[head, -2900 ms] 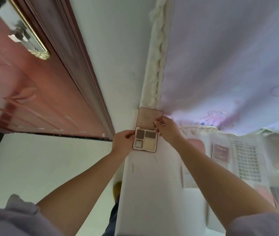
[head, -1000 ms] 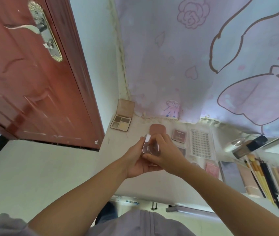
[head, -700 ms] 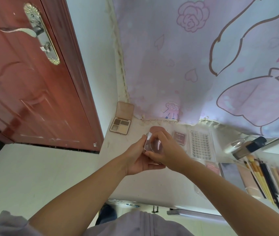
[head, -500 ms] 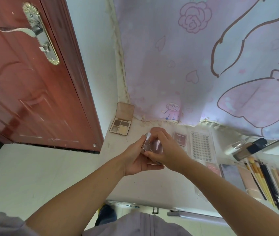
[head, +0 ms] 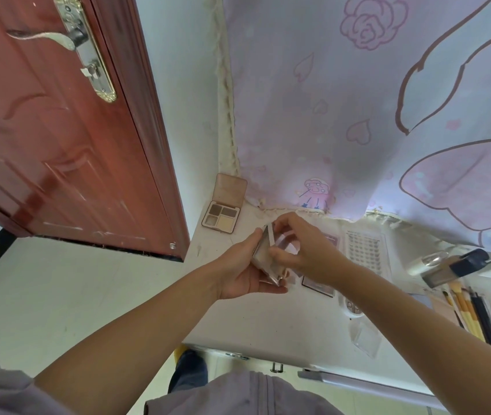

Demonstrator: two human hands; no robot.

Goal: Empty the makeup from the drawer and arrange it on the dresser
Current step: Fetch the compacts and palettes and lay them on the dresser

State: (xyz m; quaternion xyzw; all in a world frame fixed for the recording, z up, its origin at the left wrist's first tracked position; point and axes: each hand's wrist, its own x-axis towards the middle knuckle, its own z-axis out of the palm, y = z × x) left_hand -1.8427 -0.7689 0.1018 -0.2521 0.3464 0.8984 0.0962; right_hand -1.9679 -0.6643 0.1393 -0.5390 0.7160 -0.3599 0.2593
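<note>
Both hands hold one small clear compact point(head: 265, 256) above the white dresser point(head: 268, 322). Left hand point(head: 239, 272) cradles it from below, fingers curled around its edge. Right hand point(head: 304, 250) pinches the lid — thumb and fingertips closed on it. An open eyeshadow palette point(head: 221, 215) stands at the dresser's back-left corner.

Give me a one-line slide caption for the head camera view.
Both hands, left hand and right hand, hold a small compact above the dresser, an open eyeshadow palette nearby.
</note>
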